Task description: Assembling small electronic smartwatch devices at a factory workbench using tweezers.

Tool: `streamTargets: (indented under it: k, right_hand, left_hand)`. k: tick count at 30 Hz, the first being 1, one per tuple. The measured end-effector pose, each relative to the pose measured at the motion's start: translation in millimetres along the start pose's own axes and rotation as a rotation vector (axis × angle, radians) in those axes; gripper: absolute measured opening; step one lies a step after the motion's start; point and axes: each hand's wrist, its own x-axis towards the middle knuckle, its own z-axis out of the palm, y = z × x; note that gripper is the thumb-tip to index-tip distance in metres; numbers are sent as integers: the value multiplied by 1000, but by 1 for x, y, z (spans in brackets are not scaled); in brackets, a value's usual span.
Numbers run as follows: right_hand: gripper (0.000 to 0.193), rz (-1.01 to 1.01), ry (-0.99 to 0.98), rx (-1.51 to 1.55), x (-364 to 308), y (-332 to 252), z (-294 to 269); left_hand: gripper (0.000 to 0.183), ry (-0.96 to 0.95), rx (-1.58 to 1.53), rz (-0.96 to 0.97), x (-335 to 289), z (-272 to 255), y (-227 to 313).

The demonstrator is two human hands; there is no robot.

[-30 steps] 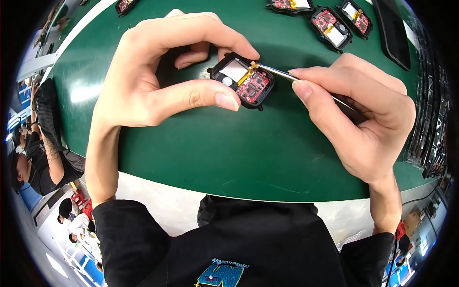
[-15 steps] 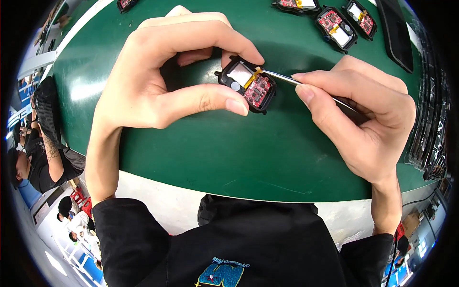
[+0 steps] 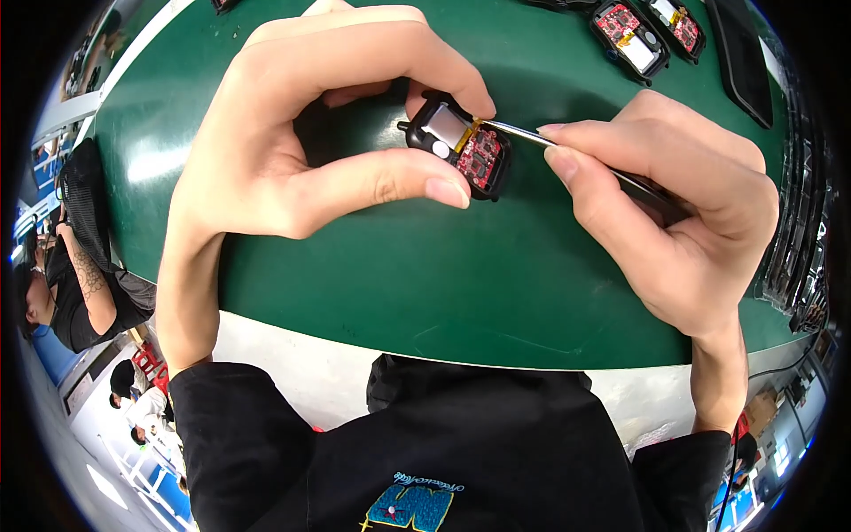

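Observation:
My left hand holds a small open watch-like casing by its edges, thumb in front and fingers behind. Inside the black shell are a red circuit board, a silver-white rectangular battery and a round white disc. A narrow orange ribbon cable runs between battery and board. From the right, my right hand pinches metal tweezers between thumb and forefinger. Their tip meets the ribbon's upper end at the casing's rim, beside my left forefinger. Whether the tip grips the ribbon is too small to tell.
More open casings with red boards lie at the far right of the green table. Beside them is a long black tray-like object. Black strips in clear plastic line the right edge. Another person sits at left.
The casing has tilted slightly in my left hand, and its ribbon end stands up less. The tweezers' tip has shifted a little up and left. The whole view has shifted slightly.

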Motion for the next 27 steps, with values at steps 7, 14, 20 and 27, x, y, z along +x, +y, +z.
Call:
streamTargets:
  k: [7, 14, 20, 27]
  right_hand:
    - [22, -26, 35, 1, -3, 2, 3]
    - [21, -54, 52, -11, -4, 1, 6]
    - [20, -47, 68, -11, -4, -1, 6]
    - [18, 12, 114, 31, -3, 0, 0]
  left_hand:
    - [63, 4, 10, 6, -1, 2, -1]
    - [64, 10, 5, -39, -1, 3, 2]
    - [61, 36, -45, -7, -2, 7, -2]
    - [59, 77, -70, -111, -4, 8, 4]
